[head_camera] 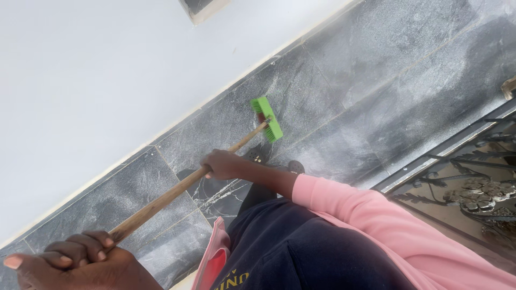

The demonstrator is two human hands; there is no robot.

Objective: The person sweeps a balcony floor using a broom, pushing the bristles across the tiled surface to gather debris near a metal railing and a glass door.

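Note:
A broom with a long wooden handle (166,197) and a bright green brush head (267,118) rests on the dusty dark stone floor (376,80), its head close to the white wall (97,80). My right hand (221,164), at the end of a pink sleeve (365,215), grips the handle about halfway down. My left hand (75,263) is closed around the handle's upper end at the bottom left. Two dark shoes (257,156) stand on the floor just behind the brush head.
A pale skirting strip (177,121) runs along the foot of the wall. A black ornate metal railing (473,177) borders the floor on the right. Grey dust streaks cover the tiles. My dark top (301,252) fills the bottom centre.

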